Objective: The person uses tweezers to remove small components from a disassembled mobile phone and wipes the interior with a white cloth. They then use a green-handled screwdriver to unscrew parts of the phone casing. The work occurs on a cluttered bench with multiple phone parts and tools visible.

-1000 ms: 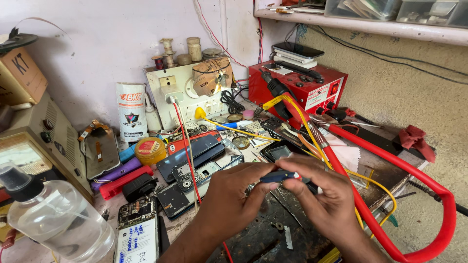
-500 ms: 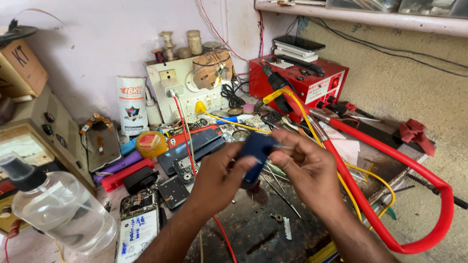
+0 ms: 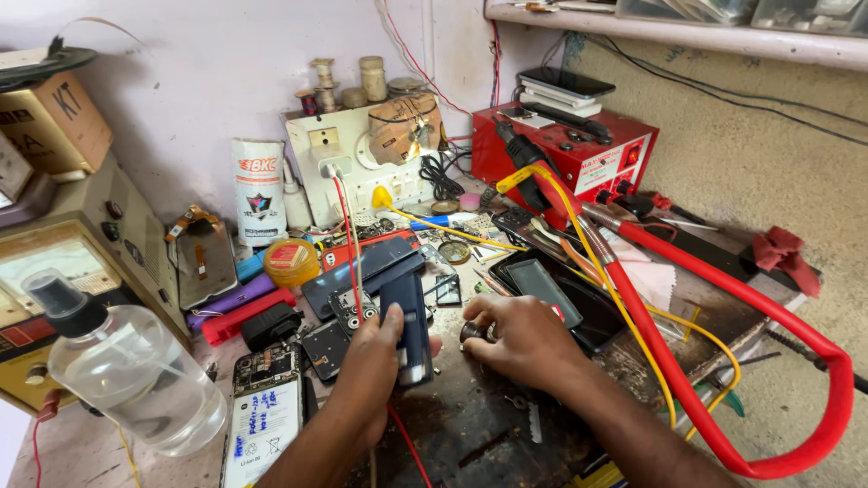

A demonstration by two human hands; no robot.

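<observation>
My left hand grips a dark slim phone body, held upright and tilted over the worn bench top. My right hand rests just to the right of it with the fingers curled over a small dark round part on the bench. Whether the fingers pinch that part I cannot tell. Opened phones and circuit boards lie right behind the left hand.
A clear spray bottle stands front left beside a phone with a white back. A red hose loops across the right. A red power unit, a white socket board and a beige meter box line the back.
The left hand has lowered the phone body toward the bench and turned it upright. The right hand has let go of it and dropped onto a small part on the bench.
</observation>
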